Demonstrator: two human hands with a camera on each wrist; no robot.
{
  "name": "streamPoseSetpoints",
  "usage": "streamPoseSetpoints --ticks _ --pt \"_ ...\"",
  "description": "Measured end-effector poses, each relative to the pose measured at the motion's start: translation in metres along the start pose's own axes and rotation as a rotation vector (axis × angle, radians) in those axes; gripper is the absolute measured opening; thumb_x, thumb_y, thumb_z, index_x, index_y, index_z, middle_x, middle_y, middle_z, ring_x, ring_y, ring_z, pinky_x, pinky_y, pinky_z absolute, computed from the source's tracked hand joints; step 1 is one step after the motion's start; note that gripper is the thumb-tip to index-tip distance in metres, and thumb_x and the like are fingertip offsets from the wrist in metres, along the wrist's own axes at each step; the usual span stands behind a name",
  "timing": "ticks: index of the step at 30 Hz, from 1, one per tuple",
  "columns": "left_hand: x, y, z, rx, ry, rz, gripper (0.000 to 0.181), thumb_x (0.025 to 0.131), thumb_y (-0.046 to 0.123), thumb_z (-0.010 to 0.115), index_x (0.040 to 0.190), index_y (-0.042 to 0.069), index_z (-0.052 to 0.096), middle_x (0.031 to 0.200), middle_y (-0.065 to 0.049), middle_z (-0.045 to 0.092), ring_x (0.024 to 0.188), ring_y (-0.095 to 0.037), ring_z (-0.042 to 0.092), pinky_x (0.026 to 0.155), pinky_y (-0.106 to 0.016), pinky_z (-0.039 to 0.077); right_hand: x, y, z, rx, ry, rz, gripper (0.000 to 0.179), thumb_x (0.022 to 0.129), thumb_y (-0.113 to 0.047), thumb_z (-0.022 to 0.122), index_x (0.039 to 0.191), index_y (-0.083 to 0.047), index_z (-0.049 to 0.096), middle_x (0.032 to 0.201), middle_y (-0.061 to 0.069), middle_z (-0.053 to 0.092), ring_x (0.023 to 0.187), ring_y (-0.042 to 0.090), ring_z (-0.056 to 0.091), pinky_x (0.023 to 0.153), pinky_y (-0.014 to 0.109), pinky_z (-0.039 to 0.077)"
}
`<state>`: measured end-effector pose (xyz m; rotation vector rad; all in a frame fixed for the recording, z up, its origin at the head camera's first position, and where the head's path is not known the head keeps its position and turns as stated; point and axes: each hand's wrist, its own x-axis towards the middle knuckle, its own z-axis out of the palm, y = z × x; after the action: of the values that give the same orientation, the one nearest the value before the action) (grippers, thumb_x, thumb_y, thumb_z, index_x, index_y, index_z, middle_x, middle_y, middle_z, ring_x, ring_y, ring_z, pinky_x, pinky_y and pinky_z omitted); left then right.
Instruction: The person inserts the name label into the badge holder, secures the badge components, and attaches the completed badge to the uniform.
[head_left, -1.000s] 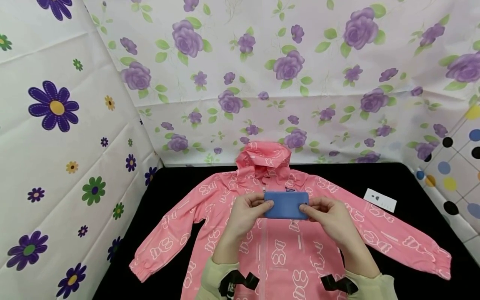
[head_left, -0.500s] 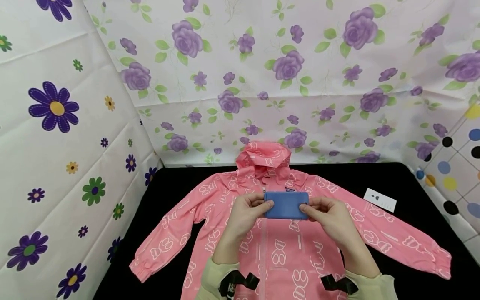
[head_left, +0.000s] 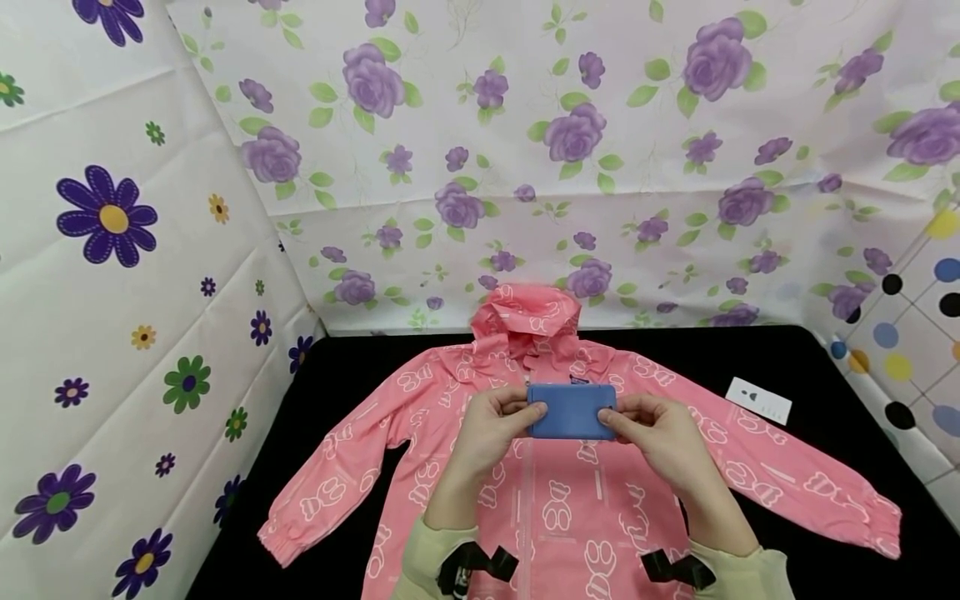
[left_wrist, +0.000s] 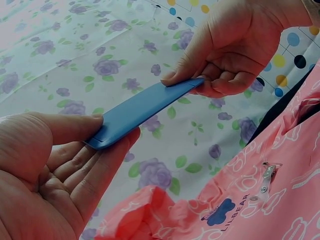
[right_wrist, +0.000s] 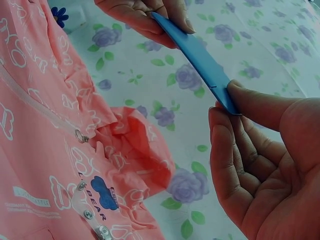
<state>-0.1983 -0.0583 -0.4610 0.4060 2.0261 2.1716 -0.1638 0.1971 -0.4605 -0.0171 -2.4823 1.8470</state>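
Both hands hold a flat blue rectangular plastic case [head_left: 572, 412], which looks like a card holder, level above a pink hooded jacket [head_left: 555, 542]. My left hand [head_left: 486, 433] pinches its left end, thumb on the near face and fingers behind. At the other end my right hand [head_left: 663, 433] pinches it the same way; a small notch shows near that thumb in the right wrist view. A metal badge clip with a clear snap strap [left_wrist: 269, 177] lies on the jacket's chest, by the blue bear logo [left_wrist: 221, 212].
The jacket is spread with hood away and sleeves out on a black tabletop [head_left: 360, 358]. A white printed card [head_left: 759, 400] lies beside its right sleeve. Floral cloth walls [head_left: 450, 125] stand behind and at the left, and a dotted one [head_left: 900, 367] at the right.
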Motion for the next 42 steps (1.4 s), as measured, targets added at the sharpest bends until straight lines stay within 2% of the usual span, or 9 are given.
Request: streamPoseSetpoints --ticks 14,25,42 --pt "-0.0020 -0.0008 -0.0011 -0.014 0.001 -0.014 0.027 0.098 0.005 0.077 0.120 -0.012 0.074 0.099 -0.021 0.078 0.086 -0.021 0.079 0.081 -0.037 0.067 -0.0013 -0.0007 0.0005 -0.008 -0.023 0.002 0.032 0.100 -0.028 0.080 0.114 0.001 0.077 0.093 0.010 0.076 0.084 0.019 0.073 0.077 0.026 0.062" --pt "-0.0028 0.0003 -0.0018 -0.030 0.009 -0.023 0.028 0.098 0.005 0.078 0.121 -0.011 0.074 0.099 -0.020 0.078 0.085 -0.019 0.079 0.080 -0.035 0.067 -0.0006 -0.0002 -0.0003 0.038 -0.044 -0.007 0.034 0.101 -0.025 0.078 0.121 0.003 0.076 0.096 0.011 0.078 0.085 0.019 0.076 0.078 0.027 0.064" --pt "-0.0008 0.0041 -0.0020 -0.045 -0.008 -0.025 0.030 0.100 0.005 0.074 0.124 -0.014 0.071 0.102 -0.023 0.077 0.086 -0.019 0.079 0.081 -0.036 0.066 -0.0005 -0.0008 -0.0007 0.039 -0.028 0.009 0.037 0.102 -0.026 0.078 0.125 0.003 0.075 0.097 0.012 0.077 0.085 0.019 0.075 0.078 0.027 0.064"
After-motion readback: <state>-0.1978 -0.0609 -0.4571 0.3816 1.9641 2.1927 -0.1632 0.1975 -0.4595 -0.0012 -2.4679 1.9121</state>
